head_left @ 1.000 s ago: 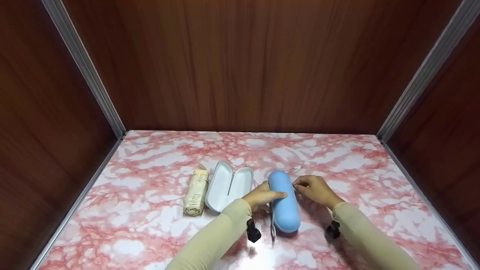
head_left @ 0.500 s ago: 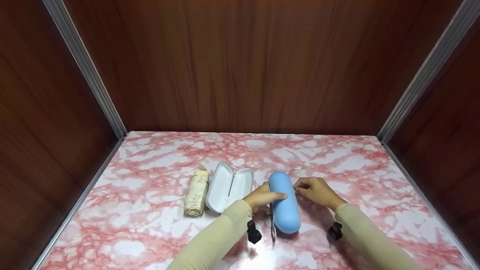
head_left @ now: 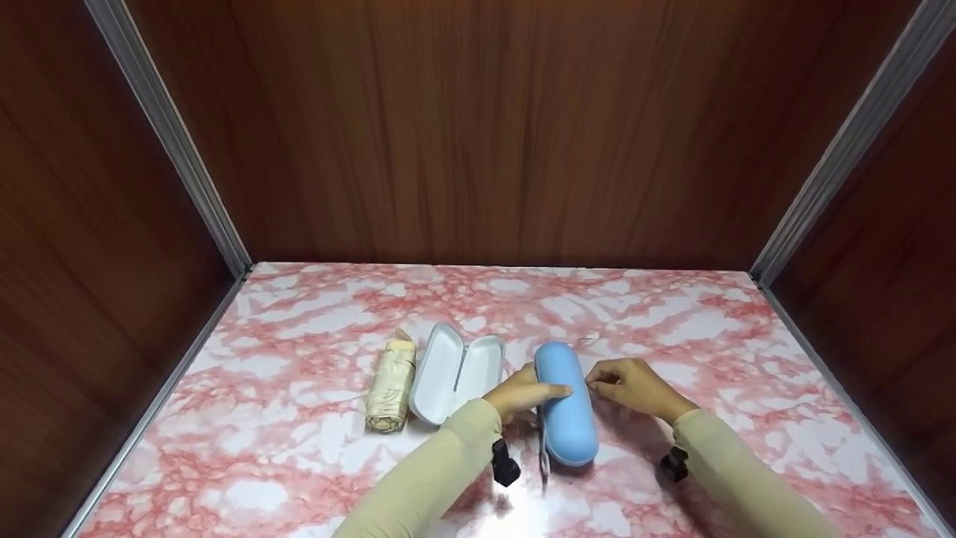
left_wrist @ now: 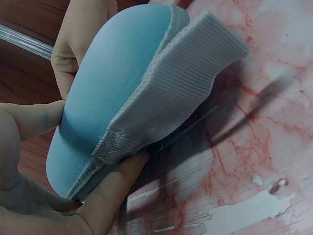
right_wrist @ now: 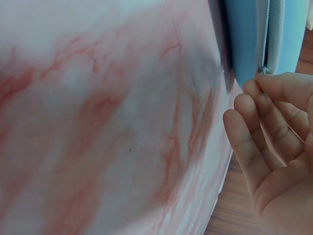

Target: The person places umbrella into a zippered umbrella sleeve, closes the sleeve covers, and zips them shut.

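Note:
A blue zip-up case (head_left: 566,418) with rounded ends rests on the table. My left hand (head_left: 523,392) grips its left side, thumb on top and fingers lower down, as the left wrist view shows. From that side hangs a pale ribbed fabric strap (left_wrist: 181,73). At the case's right side, my right hand (head_left: 631,382) pinches the zip pull (right_wrist: 264,72) between thumb and forefinger. In the right wrist view a narrow dark gap shows along the zip (right_wrist: 267,29) beyond the slider. The pull is mostly hidden by my fingertips.
Left of the case lies a white hinged glasses case (head_left: 441,373), spread wide. Beside it is a rolled beige folding umbrella (head_left: 391,385). Brown wood-grain panels (head_left: 478,134) enclose the red-and-white marbled table (head_left: 299,478) at back and sides.
My right hand has slid a little way toward me along the case's right side with the zip pull. The left hand keeps its grip, and the case stays in place.

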Available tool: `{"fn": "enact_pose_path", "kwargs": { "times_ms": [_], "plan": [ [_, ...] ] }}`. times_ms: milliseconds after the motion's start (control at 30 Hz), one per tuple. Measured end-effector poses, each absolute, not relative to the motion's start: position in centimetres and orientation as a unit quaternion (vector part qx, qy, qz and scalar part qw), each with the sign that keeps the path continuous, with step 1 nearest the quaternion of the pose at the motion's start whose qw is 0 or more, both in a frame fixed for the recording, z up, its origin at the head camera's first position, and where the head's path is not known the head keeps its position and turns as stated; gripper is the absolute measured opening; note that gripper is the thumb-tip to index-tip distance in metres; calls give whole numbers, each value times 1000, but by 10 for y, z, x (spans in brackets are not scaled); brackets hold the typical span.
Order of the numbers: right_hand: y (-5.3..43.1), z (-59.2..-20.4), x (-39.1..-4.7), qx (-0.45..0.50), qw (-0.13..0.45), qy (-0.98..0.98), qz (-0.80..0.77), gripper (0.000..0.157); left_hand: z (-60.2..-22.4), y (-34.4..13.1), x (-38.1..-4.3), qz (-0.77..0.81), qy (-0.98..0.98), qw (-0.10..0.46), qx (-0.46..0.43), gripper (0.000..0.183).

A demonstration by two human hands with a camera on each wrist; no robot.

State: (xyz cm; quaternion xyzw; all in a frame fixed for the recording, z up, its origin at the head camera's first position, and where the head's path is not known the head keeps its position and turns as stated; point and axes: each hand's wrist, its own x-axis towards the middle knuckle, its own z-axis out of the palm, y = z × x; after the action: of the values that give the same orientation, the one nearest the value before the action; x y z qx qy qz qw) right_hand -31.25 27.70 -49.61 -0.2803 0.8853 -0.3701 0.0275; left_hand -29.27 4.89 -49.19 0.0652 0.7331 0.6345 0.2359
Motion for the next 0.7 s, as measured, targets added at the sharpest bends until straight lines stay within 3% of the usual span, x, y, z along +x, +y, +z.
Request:
{"fn": "enact_pose_path", "kwargs": {
  "times_ms": [700],
  "plan": [
    [281, -495, -308, -286, 52, 886, -360, 6, -492, 50, -291, 638, 733, 227, 59, 70]
  ]
}}
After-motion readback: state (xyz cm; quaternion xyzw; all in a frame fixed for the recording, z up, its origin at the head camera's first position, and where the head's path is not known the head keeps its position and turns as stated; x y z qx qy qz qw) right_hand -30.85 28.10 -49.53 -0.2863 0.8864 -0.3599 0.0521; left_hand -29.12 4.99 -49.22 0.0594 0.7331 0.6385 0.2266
